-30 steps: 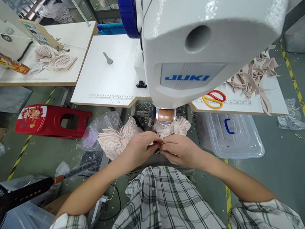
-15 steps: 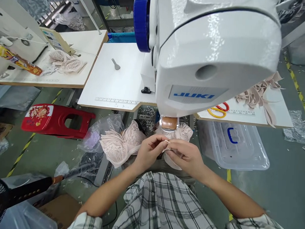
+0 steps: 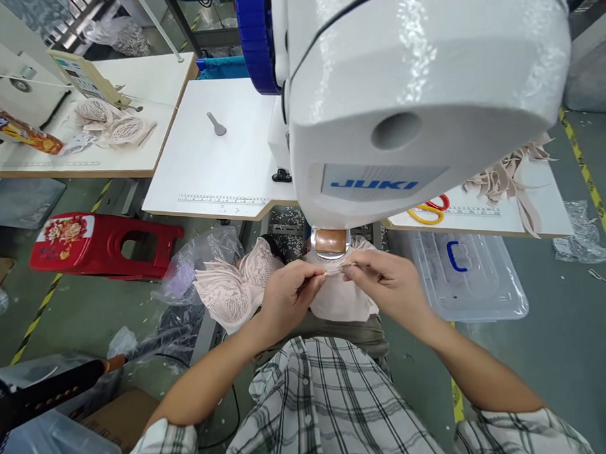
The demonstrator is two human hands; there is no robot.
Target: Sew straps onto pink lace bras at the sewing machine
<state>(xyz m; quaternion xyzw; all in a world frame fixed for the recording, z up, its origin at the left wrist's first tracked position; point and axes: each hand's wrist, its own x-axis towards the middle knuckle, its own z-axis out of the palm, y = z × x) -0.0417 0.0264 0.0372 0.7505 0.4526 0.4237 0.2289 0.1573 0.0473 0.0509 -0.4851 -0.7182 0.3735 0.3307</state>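
L hand [image 3: 288, 296] & R hand [image 3: 396, 284]: fingers pinched on pale-pink fabric panel [image 3: 343, 302]; prob. best kept flat, taut, fingers clear of bulky white sewing-machine head [image 3: 425, 142].

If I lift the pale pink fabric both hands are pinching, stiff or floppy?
Probably floppy: the pale pink fabric bunches where the left hand and right hand pinch it. Likely light too: neither hand uses its palm.

Yellow-and-black tape [image 3: 456, 394] is marking the grey-green floor [image 3: 552, 335]. A red stool [image 3: 101, 246] is resting there, near a white worktable [image 3: 186, 143].
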